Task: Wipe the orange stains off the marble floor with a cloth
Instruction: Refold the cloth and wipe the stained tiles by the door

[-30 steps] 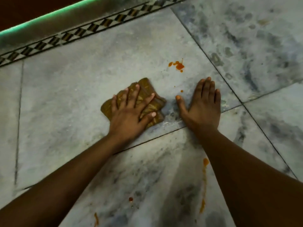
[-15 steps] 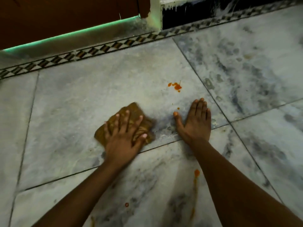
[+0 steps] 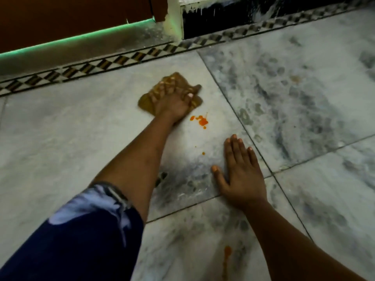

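Note:
My left hand (image 3: 172, 105) presses a crumpled brown cloth (image 3: 174, 81) flat against the grey marble floor (image 3: 60, 138), fingers spread over it. Just right of and nearer than the cloth lies a cluster of orange stains (image 3: 200, 120). A single small orange drop (image 3: 203, 153) sits closer to me. My right hand (image 3: 239, 173) rests palm down on the floor, fingers apart, holding nothing. An orange streak (image 3: 226, 254) runs down the tile near the bottom edge, beside my right forearm.
A checkered inlay border (image 3: 101, 64) runs along the far side of the floor. Behind it stand a brown door with a green-lit bottom edge (image 3: 77, 38) and a pale door post (image 3: 174, 19). Dark tile joints (image 3: 233, 112) cross the marble.
My left hand has pushed the cloth away from me, past the left of the orange cluster. My right hand stayed planted. My view tilted up, showing the door.

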The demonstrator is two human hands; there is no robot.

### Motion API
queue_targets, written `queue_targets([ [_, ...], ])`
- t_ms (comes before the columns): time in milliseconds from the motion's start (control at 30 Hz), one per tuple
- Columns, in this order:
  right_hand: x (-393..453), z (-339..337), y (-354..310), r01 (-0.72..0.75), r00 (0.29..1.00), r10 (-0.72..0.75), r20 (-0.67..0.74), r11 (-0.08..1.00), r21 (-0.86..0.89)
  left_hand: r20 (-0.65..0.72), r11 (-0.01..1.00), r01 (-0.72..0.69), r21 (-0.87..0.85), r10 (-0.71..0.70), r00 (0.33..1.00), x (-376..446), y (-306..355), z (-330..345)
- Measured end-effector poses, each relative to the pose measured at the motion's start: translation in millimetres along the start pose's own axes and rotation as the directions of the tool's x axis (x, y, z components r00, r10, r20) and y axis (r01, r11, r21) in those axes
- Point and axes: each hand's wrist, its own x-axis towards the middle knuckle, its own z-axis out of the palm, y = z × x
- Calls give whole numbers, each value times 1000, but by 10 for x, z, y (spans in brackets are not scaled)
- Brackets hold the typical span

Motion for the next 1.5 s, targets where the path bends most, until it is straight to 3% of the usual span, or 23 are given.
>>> queue_targets([
  [100, -1, 2, -6, -16, 1000, 16, 20, 1000, -13, 59, 979, -199, 38, 197, 979, -187, 445, 107],
  [233, 11, -38, 14, -44, 999, 44, 27, 999, 12, 58, 838, -495, 230, 495, 867, -737, 89, 248],
  [300, 12, -19, 20, -35, 999, 34, 9, 999, 18, 39, 843, -474, 255, 480, 876, -625, -180, 176],
  [400, -4, 15, 34, -24, 1000, 24, -4, 999, 24, 20, 964, -217, 156, 217, 976, -102, -201, 24],
  [467, 2, 31, 28, -25, 1000, 25, -17, 1000, 7, 35, 983, -114, 144, 110, 993, 61, 24, 20],
  [567, 0, 23, 30, -30, 1000, 30, -5, 999, 17, 61, 943, -248, 224, 240, 969, -269, 294, 179],
  [633, -3, 24, 39, -20, 1000, 20, -10, 1000, 16, 86, 869, -427, 248, 420, 904, -641, 140, 257],
  [700, 2, 9, 34, -17, 1000, 18, -15, 999, 27, 101, 822, -510, 255, 501, 859, -863, -173, 193],
  [800, 6, 37, 31, -15, 1000, 16, -25, 1000, 19, 80, 891, -365, 270, 357, 931, -591, -438, 50],
  [867, 6, 46, 30, -22, 999, 22, -27, 1000, 18, 73, 952, -211, 220, 200, 977, -171, -304, -21],
  [933, 4, 37, 25, -19, 1000, 19, -24, 1000, 2, 62, 973, -149, 174, 140, 988, 64, -2, 5],
  [1000, 10, 28, 18, -20, 1000, 20, -8, 1000, -7, 71, 956, -226, 188, 216, 974, -75, 265, 148],
  [1067, 11, 15, 25, -20, 1000, 20, 2, 1000, -4, 75, 889, -394, 233, 387, 919, -563, 311, 319],
  [1167, -4, -4, 21, -9, 1000, 9, 22, 1000, 3, 63, 809, -565, 163, 563, 824, -1236, -220, 350],
  [1267, 12, 10, 30, -7, 1000, 7, -5, 1000, 10, -27, 896, -404, 186, 416, 909, -1038, -674, 133],
  [1333, 8, 37, 30, -3, 1000, 3, -14, 1000, 10, -42, 947, -194, 255, 211, 976, -594, -664, 38],
  [1400, -3, 37, 30, -8, 1000, 8, -11, 1000, 7, -32, 983, -9, 185, 15, 999, -171, -461, -16],
  [1500, 4, 41, 29, -4, 1000, 4, -8, 1000, -1, -15, 991, 8, 135, -6, 1000, -150, -57, 79],
])
